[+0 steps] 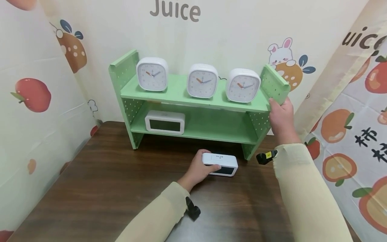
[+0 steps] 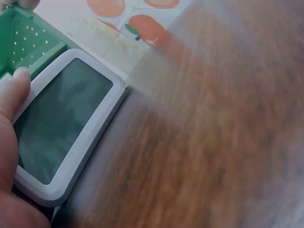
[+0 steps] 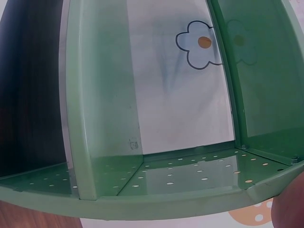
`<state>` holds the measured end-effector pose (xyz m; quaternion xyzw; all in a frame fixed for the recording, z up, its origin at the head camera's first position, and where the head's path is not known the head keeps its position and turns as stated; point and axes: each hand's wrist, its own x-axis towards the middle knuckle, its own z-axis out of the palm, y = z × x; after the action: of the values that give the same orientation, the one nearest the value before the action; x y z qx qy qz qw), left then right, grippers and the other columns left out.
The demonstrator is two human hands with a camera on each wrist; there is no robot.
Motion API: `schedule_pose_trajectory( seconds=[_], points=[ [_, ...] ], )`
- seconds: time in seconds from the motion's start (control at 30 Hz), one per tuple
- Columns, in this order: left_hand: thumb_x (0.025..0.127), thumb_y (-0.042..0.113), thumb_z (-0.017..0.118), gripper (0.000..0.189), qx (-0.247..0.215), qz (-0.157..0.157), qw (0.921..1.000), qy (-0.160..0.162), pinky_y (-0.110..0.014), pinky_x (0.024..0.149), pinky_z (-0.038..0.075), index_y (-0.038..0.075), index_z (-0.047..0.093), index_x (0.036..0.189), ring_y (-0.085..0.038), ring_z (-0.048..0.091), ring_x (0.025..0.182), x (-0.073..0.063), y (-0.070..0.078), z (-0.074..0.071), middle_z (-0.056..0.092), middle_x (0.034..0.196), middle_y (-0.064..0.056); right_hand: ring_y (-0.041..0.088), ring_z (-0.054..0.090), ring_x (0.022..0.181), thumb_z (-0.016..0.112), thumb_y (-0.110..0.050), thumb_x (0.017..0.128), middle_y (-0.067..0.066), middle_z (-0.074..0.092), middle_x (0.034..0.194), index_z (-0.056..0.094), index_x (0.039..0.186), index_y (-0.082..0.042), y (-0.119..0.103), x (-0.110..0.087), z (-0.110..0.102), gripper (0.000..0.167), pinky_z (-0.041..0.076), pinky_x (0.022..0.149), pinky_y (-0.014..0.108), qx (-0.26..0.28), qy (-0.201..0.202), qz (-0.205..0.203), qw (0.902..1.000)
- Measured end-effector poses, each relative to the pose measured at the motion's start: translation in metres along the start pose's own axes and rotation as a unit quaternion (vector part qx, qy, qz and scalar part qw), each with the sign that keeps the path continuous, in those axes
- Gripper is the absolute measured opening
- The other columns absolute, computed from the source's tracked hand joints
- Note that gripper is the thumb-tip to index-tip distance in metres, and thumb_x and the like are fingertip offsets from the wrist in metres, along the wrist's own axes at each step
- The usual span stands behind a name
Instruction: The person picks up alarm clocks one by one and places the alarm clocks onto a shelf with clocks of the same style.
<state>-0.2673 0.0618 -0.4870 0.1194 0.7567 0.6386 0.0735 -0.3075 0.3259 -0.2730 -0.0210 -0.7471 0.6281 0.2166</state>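
In the head view my left hand (image 1: 197, 170) grips a white rectangular digital clock (image 1: 224, 159) by its left end, low in front of the green shelf (image 1: 220, 125). My thumb lies across the front of that clock, whose dark blank screen fills much of the left wrist view (image 2: 66, 118). My right hand (image 1: 282, 119) holds the shelf's right side panel near the upper board. In the right wrist view, part of this hand (image 3: 289, 204) shows at the edge of the perforated panel (image 3: 190, 175). Another white digital clock (image 1: 165, 122) stands on the lower board, toward the left.
Three white square analog clocks stand along the upper board: one at left (image 1: 152, 74), one in the middle (image 1: 202, 81), one at right (image 1: 243, 85). The shelf stands at the back of a dark wooden table (image 1: 121, 195), before a fruit-printed curtain (image 1: 235, 30).
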Motion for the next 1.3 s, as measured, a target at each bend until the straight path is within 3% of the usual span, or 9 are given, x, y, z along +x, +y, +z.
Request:
schedule_pose_trajectory(
  seconds=[0.4, 0.87, 1.1, 1.3],
  points=[
    [0.084, 0.023, 0.089, 0.064, 0.012, -0.003, 0.9999, 0.001, -0.045, 0.100, 0.048, 0.009, 0.048, 0.132, -0.023, 0.056, 0.112, -0.002, 0.004, 0.000, 0.058, 0.125, -0.006, 0.014, 0.061, 0.113, 0.049, -0.025, 0.109, 0.010, 0.057, 0.141, 0.048, 0.150, -0.011, -0.001, 0.000, 0.000, 0.043, 0.048, 0.104, 0.032, 0.008, 0.005, -0.004, 0.9999],
    [0.086, 0.029, 0.087, 0.063, 0.028, -0.006, 0.9995, -0.009, -0.043, 0.100, 0.049, 0.011, 0.049, 0.132, -0.022, 0.056, 0.111, -0.008, 0.012, -0.001, 0.058, 0.126, -0.004, 0.013, 0.063, 0.109, 0.048, -0.025, 0.109, 0.010, 0.058, 0.136, 0.047, 0.149, -0.010, -0.002, -0.003, 0.003, 0.043, 0.051, 0.094, 0.025, 0.023, -0.008, 0.002, 0.9997],
    [0.087, 0.030, 0.086, 0.063, 0.023, -0.008, 0.9996, -0.013, -0.042, 0.098, 0.050, 0.012, 0.048, 0.133, -0.021, 0.057, 0.111, -0.008, 0.020, 0.000, 0.059, 0.125, -0.004, 0.015, 0.059, 0.116, 0.048, -0.026, 0.109, 0.011, 0.055, 0.143, 0.046, 0.151, -0.011, -0.001, -0.001, 0.002, 0.045, 0.044, 0.108, 0.036, -0.001, 0.001, 0.007, 1.0000],
    [0.088, 0.028, 0.085, 0.060, 0.022, 0.004, 0.9990, -0.040, -0.041, 0.096, 0.051, 0.009, 0.048, 0.131, -0.020, 0.058, 0.111, -0.004, 0.030, -0.005, 0.059, 0.125, -0.005, 0.015, 0.060, 0.116, 0.048, -0.025, 0.109, 0.011, 0.055, 0.142, 0.048, 0.150, -0.010, -0.001, 0.000, 0.002, 0.043, 0.046, 0.105, 0.034, 0.013, 0.000, 0.001, 0.9999]
  ],
)
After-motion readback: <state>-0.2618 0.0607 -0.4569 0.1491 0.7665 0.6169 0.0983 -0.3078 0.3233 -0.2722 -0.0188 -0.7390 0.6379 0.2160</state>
